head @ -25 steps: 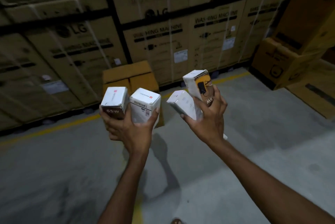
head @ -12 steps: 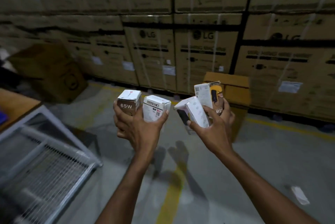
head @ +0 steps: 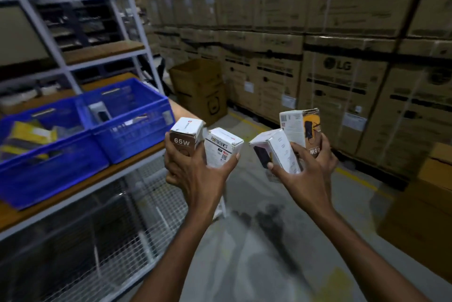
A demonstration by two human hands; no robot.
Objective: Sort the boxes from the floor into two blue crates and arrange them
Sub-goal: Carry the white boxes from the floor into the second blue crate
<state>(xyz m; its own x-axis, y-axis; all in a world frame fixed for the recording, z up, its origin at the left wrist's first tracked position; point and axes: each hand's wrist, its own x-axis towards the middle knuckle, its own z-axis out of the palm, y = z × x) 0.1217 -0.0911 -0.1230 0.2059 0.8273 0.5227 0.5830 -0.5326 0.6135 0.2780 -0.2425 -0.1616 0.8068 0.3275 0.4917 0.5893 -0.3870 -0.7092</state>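
Evidently midway: 2 crates (head: 132, 135) sit part-filled; right of them, the left hand (head: 195, 172) grips 2 boxes (head: 186, 134), the right hand (head: 305, 174) 2 more, all awaiting sorting.

The left blue crate (head: 49, 172) runs off the left edge, its contents blurred beyond telling.

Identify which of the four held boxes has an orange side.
The upright box farthest right in the right hand; the 65W box, Portronics box and tilted box lack an orange side.
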